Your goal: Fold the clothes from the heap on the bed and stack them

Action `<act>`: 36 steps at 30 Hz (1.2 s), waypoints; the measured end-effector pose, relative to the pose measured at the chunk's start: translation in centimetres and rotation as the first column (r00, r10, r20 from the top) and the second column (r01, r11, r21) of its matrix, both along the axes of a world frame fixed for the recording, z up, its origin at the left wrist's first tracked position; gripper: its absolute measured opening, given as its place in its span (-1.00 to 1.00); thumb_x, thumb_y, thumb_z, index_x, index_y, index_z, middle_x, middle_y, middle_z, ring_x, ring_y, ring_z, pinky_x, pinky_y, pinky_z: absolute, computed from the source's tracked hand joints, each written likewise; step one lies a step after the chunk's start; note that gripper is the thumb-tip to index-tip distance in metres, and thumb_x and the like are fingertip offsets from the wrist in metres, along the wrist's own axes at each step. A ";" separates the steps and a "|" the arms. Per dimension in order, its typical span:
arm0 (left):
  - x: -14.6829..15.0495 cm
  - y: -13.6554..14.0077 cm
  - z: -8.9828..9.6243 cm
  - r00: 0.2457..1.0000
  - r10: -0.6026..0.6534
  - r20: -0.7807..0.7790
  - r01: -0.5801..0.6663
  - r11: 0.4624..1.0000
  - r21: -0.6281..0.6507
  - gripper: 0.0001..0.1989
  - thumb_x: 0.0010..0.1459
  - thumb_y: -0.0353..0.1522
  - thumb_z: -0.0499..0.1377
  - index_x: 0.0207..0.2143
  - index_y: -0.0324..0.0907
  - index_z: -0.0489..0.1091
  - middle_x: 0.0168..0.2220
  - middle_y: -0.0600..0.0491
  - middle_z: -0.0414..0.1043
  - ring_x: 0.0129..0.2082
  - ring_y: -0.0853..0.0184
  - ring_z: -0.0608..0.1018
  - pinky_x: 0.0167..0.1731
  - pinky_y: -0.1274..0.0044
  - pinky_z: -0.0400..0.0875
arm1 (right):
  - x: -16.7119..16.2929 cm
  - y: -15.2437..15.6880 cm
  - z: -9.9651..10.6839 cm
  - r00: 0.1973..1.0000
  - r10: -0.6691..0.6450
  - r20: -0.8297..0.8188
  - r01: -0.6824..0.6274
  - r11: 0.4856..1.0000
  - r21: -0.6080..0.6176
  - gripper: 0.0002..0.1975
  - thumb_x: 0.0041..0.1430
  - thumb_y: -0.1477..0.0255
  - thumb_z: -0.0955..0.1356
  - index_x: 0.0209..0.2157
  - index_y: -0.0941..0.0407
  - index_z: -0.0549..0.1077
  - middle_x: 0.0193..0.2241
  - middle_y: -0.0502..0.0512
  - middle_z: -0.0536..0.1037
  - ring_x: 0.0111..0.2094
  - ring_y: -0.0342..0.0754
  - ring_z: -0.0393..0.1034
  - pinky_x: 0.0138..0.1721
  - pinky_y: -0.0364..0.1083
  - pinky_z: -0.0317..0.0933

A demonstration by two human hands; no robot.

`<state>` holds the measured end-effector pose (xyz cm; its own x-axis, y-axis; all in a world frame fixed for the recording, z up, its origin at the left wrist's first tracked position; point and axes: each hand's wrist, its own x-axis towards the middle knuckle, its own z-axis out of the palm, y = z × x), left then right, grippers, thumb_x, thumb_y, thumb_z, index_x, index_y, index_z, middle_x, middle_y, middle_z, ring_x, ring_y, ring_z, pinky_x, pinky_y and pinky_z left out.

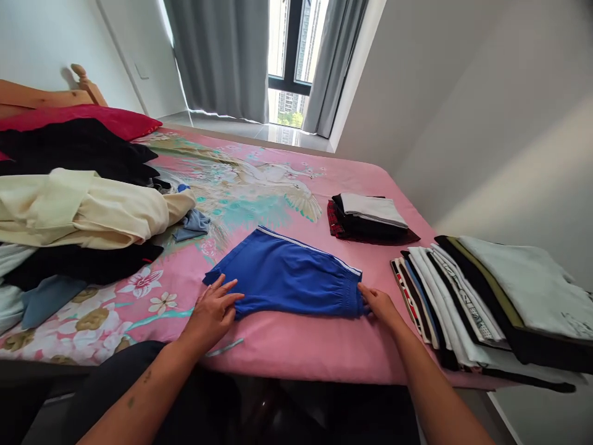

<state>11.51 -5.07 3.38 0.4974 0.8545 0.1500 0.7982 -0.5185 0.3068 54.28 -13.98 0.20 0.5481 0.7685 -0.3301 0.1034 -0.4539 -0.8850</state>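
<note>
When viewed from the head, saw blue shorts (291, 278) flat between left hand (217, 304), spread open at the hem (212, 275), and right hand (378, 304), touching the waistband (351, 296); could not tell if pinching. Looked light, soft, best held by waistband.

I see blue shorts (291, 275) striped in white at frame centre, over a pink bedsheet (301, 349) printed with flowers and a white bird. My feed shows a cream garment (115, 207) at left, red-checked cloth (334, 222) right of centre, and grey curtains (222, 55) at top.
</note>
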 end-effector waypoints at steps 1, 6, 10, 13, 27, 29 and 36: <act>0.5 0.1 -0.2 0.999 -0.044 0.029 0.044 0.999 0.007 -0.62 0.12 -0.39 -0.01 -0.08 -0.07 0.48 0.16 0.03 0.29 0.27 0.15 0.13 0.19 0.23 0.11 | -0.1 0.6 0.3 1.000 0.005 -0.001 -0.005 1.000 -0.030 -0.53 -0.17 0.05 0.42 -0.44 0.21 0.47 -0.62 0.05 0.46 -0.65 -0.15 0.29 -0.67 -0.20 0.11; 1.7 0.0 -1.3 0.991 -0.089 -0.104 0.077 0.990 -0.114 -0.56 0.12 -0.26 0.07 0.07 -0.09 0.36 0.20 -0.11 0.20 0.22 0.03 0.21 0.16 0.11 0.09 | -1.1 3.0 -0.3 0.998 -0.053 -0.033 0.051 0.998 -0.036 -0.53 -0.19 0.07 0.46 -0.44 0.22 0.49 -0.54 0.12 0.53 -0.51 -0.06 0.41 -0.56 -0.19 0.22; 1.7 0.1 -1.1 0.995 -0.050 -0.092 0.039 0.992 -0.118 -0.63 0.15 -0.18 0.06 -0.02 -0.03 0.43 0.14 -0.05 0.30 0.20 0.04 0.25 0.17 0.03 -0.03 | -1.7 3.3 -1.8 0.988 -0.104 -0.112 0.111 0.993 0.052 -0.49 -0.14 0.11 0.45 -0.24 0.21 0.47 -0.37 0.15 0.57 -0.38 -0.02 0.47 -0.40 -0.14 0.34; 2.3 0.5 -0.4 0.998 -0.057 0.034 0.060 0.993 -0.101 -0.65 0.21 -0.16 -0.01 -0.09 -0.06 0.46 0.05 -0.01 0.41 0.16 0.13 0.32 0.20 0.12 -0.04 | -1.6 3.1 -2.4 0.970 -0.108 -0.217 0.138 0.982 0.130 -0.46 -0.16 0.15 0.48 -0.20 0.22 0.44 -0.37 0.13 0.57 -0.39 -0.02 0.47 -0.39 -0.12 0.36; 18.0 6.6 -1.5 0.918 -0.387 0.089 0.396 0.909 -0.133 -0.30 0.13 -0.01 0.04 0.26 -0.05 0.04 0.32 -0.07 -0.12 0.32 0.07 -0.09 0.21 0.09 -0.49 | -1.9 2.7 -1.9 0.938 -0.109 -0.330 0.168 0.974 0.154 -0.50 -0.23 0.19 0.51 -0.26 0.18 0.45 -0.41 0.05 0.57 -0.42 -0.07 0.46 -0.42 -0.17 0.33; 16.5 8.6 -2.1 0.953 -0.303 0.007 0.300 0.942 -0.148 -0.23 0.10 0.07 0.01 0.28 -0.06 0.00 0.33 -0.08 -0.15 0.32 0.04 -0.11 0.17 0.05 -0.58 | -1.8 2.8 -2.2 0.934 -0.122 -0.335 0.179 0.973 0.145 -0.51 -0.24 0.19 0.51 -0.27 0.17 0.45 -0.44 0.03 0.56 -0.43 -0.07 0.45 -0.42 -0.16 0.33; 6.2 16.2 -2.6 0.943 0.242 -0.230 -0.268 0.959 -0.092 -0.33 0.19 0.00 -0.10 0.24 -0.17 0.11 0.29 -0.19 -0.02 0.28 -0.09 0.00 0.12 -0.12 -0.33 | -1.4 2.9 -3.0 0.930 -0.111 -0.349 0.165 0.978 0.129 -0.49 -0.21 0.18 0.51 -0.23 0.16 0.43 -0.41 0.02 0.57 -0.41 -0.07 0.46 -0.35 -0.13 0.35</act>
